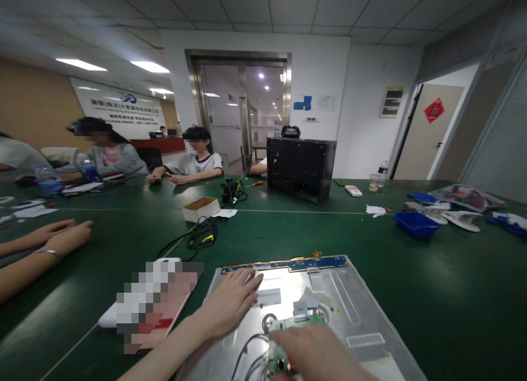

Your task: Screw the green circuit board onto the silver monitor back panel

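A flat silvery metal panel [349, 304], like the back of a display, lies in front of me. Along its far edge runs a narrow blue circuit strip [288, 264]. My left hand [233, 301] rests on the panel's upper left part, palm down with fingers stretched out. Over a green circuit board [275, 351] at the panel's near middle, my right hand [317, 348] is closed with curled fingers. A small orange-red patch shows below those fingers, but what they hold is hidden. Dark cables [242, 354] loop from the board's left side.
Left of the panel lie a pinkish flat object [181, 304] and a white item, both partly blurred. Beyond are black cables [193, 239], a small open box [201, 209], a black monitor-like casing [300, 169] and a blue tray [418, 225]. Another person's hands [66, 238] rest at left.
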### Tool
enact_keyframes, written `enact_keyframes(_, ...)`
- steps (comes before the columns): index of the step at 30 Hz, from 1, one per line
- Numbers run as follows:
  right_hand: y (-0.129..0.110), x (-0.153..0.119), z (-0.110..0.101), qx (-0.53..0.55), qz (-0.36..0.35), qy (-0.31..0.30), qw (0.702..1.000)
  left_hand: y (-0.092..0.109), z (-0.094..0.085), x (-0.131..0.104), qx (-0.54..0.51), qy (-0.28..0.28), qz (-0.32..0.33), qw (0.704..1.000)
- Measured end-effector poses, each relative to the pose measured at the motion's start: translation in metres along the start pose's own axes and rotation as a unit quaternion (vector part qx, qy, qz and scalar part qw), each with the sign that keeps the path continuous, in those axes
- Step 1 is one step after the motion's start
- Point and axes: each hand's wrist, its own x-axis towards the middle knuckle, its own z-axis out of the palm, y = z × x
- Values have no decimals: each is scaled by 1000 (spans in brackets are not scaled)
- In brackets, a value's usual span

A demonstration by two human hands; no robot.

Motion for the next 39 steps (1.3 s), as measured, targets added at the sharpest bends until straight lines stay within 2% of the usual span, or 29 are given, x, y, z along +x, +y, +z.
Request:
enact_keyframes(2,27,-12,-31,-1,66,60,996,-9,0,1,5,6,9,1000)
enact_keyframes(5,68,-22,-57,-33,129,54,990,-20,0,5,6,9,21,1000)
enact_keyframes(8,100,-21,-67,-38,141,44,988,-22,-4,9,10,7,18,1000)
enact_keyframes(11,113,-14,-67,-17,105,25,994,-16,-11,16,19,-20,-2,1000)
enact_keyframes(14,113,-6,-62,7,72,10,997,-5,-17,24,36,-45,-48,997)
enact_keyframes(17,110,-3,-54,17,64,19,998,1,-18,28,17,-28,-82,996)
enact_keyframes(21,106,-9,-47,20,62,38,997,-4,-16,22,-106,-9,-67,992)
enact_keyframes(25,103,-16,-46,26,54,45,997,-9,-16,13,-194,-48,-49,979)
enact_keyframes(33,97,-19,-40,60,-22,10,998,0,-9,17,-219,-56,-20,974)
enact_keyframes(39,95,-21,-39,73,-31,-13,997,-3,-5,19,-229,-59,-53,970)
